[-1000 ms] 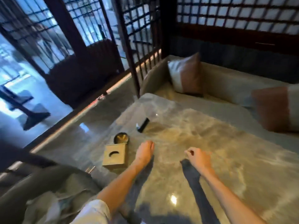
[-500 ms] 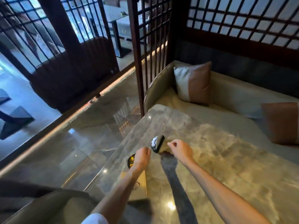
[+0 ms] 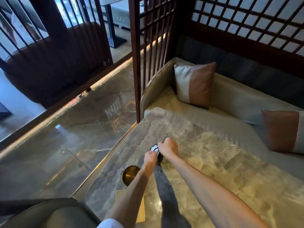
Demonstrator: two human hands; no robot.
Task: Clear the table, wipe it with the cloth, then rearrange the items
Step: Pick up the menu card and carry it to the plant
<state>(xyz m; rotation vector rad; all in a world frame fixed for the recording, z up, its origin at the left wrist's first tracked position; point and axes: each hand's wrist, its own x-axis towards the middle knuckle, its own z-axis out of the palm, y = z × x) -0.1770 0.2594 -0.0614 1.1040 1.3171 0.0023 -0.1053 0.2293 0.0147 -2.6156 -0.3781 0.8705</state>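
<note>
On the marble table (image 3: pixel 213 162) a small black stand with a white cloud-shaped end (image 3: pixel 155 148) sits near the left edge. My right hand (image 3: pixel 168 147) grips its upper part, and a thin clear sign panel (image 3: pixel 164 138) sticks up beyond my fingers. My left hand (image 3: pixel 150 157) holds the stand's near end. A round gold dish (image 3: pixel 130 175) lies just left of my left wrist. A tan tissue box (image 3: pixel 141 209) sits nearer to me, mostly hidden under my left forearm. No cloth shows in view.
A beige bench (image 3: pixel 238 102) wraps the table's far side with two brown-and-white cushions (image 3: pixel 195 84) (image 3: pixel 283 130). A wooden lattice screen (image 3: pixel 148 46) stands at the far left corner. A padded chair back (image 3: pixel 54 216) is at the bottom left. Glossy floor lies left.
Both hands moved forward from the bare tabletop to the black stand and took hold of it. The camera leaned forward, so the gold dish and box now lie nearer my arms.
</note>
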